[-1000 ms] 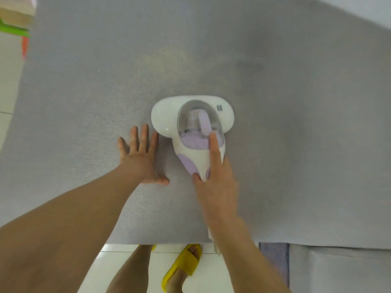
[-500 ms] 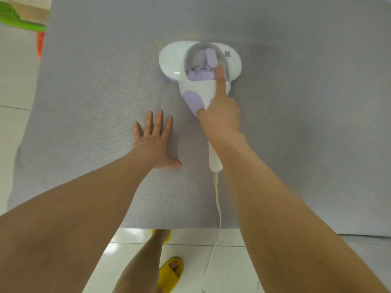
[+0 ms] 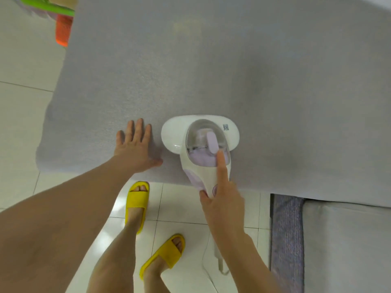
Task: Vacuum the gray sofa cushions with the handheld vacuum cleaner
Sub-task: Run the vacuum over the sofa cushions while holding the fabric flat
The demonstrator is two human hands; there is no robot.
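The vacuum (image 3: 201,144) sits flat on the gray cushion (image 3: 211,70), close to its front edge, its wide white head pointing away from the person and its handle reaching back over that edge. The right hand (image 3: 224,206) is the grip that matters — it is wrapped around the handle, with the forefinger laid straight along the top so its tip touches the clear dust cup. Just left of that grip, the left hand (image 3: 135,146) lies spread and flat on the fabric beside the head, holding nothing, only pressing the cushion down.

To my eye this is one stroke among many, with most of the gray surface ahead of the grip still to be covered. Doing it well means keeping the head flush to the cloth, not tipped onto its front lip, and running slow, straight lanes that overlap. The flat hand is worth keeping there: it stops the cushion sliding or bunching as the head pushes forward, though it should step sideways before the head meets the fingers.

Behind the grip the cord (image 3: 206,265) trails down toward the tiled floor (image 3: 21,123), near the yellow slippers (image 3: 136,204) — easy to tread on, so some slack would help.
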